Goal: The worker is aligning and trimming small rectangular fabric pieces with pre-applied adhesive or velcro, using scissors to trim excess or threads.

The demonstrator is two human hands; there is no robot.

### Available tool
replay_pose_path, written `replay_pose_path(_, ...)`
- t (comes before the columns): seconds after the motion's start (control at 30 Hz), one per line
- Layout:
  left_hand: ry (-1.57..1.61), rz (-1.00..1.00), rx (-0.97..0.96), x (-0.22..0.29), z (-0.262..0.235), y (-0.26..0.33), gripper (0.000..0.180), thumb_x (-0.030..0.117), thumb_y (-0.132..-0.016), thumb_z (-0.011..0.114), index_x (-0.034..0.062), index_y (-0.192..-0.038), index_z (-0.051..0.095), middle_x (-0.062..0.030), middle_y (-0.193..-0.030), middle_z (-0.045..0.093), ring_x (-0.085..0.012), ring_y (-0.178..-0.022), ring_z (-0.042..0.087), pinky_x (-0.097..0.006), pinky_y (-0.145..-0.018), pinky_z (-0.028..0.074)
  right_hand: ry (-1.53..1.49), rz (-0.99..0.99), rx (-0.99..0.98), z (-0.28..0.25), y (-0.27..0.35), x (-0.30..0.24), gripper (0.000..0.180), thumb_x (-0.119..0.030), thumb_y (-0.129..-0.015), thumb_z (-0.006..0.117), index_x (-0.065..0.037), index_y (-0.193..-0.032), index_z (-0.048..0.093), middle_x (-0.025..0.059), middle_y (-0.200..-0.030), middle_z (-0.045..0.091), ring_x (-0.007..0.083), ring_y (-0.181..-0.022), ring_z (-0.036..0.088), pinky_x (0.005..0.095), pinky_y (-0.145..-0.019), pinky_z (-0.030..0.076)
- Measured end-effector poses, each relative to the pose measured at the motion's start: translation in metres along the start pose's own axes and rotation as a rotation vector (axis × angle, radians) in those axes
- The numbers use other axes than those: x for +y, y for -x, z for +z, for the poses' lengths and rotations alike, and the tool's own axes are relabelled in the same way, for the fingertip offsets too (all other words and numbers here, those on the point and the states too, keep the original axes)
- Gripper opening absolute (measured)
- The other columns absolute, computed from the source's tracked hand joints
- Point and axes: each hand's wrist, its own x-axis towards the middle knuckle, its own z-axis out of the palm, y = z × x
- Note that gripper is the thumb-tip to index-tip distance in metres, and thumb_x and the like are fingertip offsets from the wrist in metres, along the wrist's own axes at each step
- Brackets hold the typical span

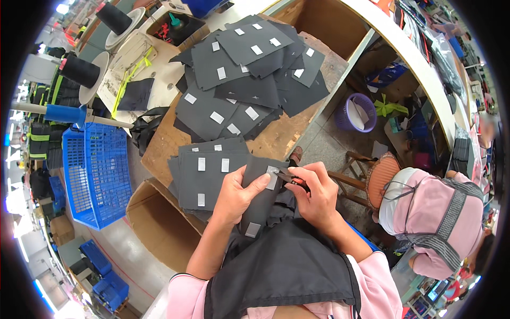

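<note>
The left hand [237,192] is closed on a dark grey fabric piece [258,199], thumb pressed across its upper part, holding it upright over the person's lap just below the near edge of the wooden surface [276,139]. The right hand [317,195] grips small thread snips [293,179] with a red handle, their tips touching the white label [272,177] at the top of that piece. A second white label [253,229] sits lower on the same piece. Just beside the left hand, a stack of similar grey pieces [204,175] lies on the surface, and a larger loose heap [249,69] lies farther back. A blue plastic crate [95,173] stands to the left, above an open cardboard box [159,223].
</note>
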Motion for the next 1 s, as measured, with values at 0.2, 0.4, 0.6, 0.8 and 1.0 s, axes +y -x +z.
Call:
replay_pose_path(0.2,-0.057,0.068,0.021,-0.001,-0.001,0.004,0.025,0.017,-0.084,0.066,-0.0027,-0.098,0.060,-0.0043,-0.085,0.063,-0.0073,-0.073,0.057,-0.021,-0.065,0.048,0.067,-0.100,-0.011,-0.001,-0.004,0.000,0.031,-0.005,-0.065,0.072,-0.007,-0.094,0.062,0.0061,-0.075,0.055,0.0228,-0.060,0.055,0.0319,-0.053,0.044)
replay_pose_path(0.4,-0.052,0.061,0.017,0.002,0.000,0.007,0.026,0.018,-0.084,0.066,-0.0027,-0.098,0.061,-0.0043,-0.084,0.063,-0.0070,-0.071,0.057,-0.021,-0.063,0.048,-0.033,-0.078,0.067,-0.003,-0.001,-0.001,0.031,-0.003,-0.064,0.072,-0.006,-0.094,0.062,0.0077,-0.075,0.056,0.0229,-0.059,0.055,0.0315,-0.051,0.044)
replay_pose_path(0.6,-0.065,0.052,0.027,0.001,-0.003,0.008,0.024,0.017,-0.084,0.066,-0.0029,-0.097,0.061,-0.0030,-0.083,0.063,-0.0060,-0.071,0.055,-0.021,-0.062,0.047,-0.022,-0.039,0.012,0.000,-0.002,-0.003,0.032,-0.004,-0.064,0.073,-0.007,-0.094,0.062,0.0078,-0.075,0.055,0.0236,-0.059,0.055,0.0317,-0.052,0.045)
replay_pose_path(0.8,-0.151,0.074,0.043,-0.001,-0.008,0.006,0.023,0.018,-0.086,0.063,-0.0021,-0.097,0.061,-0.0025,-0.084,0.063,-0.0069,-0.073,0.054,-0.022,-0.066,0.045,-0.222,0.134,-0.085,-0.004,-0.007,0.005,0.029,0.006,-0.067,0.068,-0.002,-0.094,0.059,0.0079,-0.080,0.052,0.0172,-0.070,0.054,0.0265,-0.060,0.044)
replay_pose_path(1.0,-0.161,0.156,0.042,-0.016,-0.018,-0.002,0.026,0.021,-0.091,0.056,-0.0012,-0.104,0.055,-0.0034,-0.093,0.060,-0.0082,-0.087,0.051,-0.025,-0.080,0.041,-0.576,0.373,-0.519,-0.006,-0.038,0.027,0.019,-0.001,-0.073,0.063,-0.002,-0.090,0.055,-0.0009,-0.079,0.040,0.0071,-0.066,0.035,0.0225,-0.058,0.033)
